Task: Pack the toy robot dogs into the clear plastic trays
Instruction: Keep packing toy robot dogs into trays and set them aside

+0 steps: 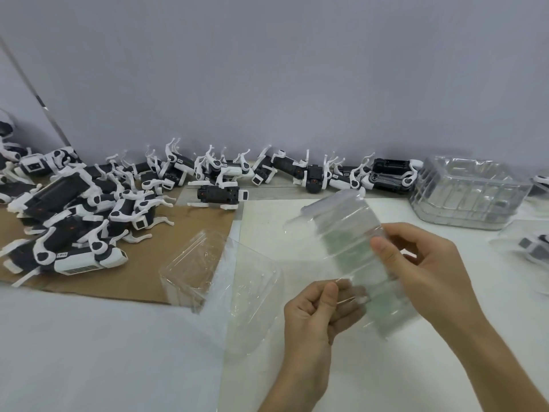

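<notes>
A clear plastic tray (341,233) is lifted above the white table, tilted and blurred. My right hand (427,272) grips its right side with the thumb on top. My left hand (315,310) pinches its lower left corner between thumb and fingers. Another clear tray (208,269) lies on the table to the left, partly on the cardboard. Several black-and-white toy robot dogs (74,221) are heaped on the cardboard at left, and more toy dogs (297,171) lie in a row along the wall.
A stack of clear trays (469,191) stands at the back right. A packed tray with a dog (531,248) shows at the right edge. Brown cardboard (148,278) covers the table's left part. A grey wall closes the back.
</notes>
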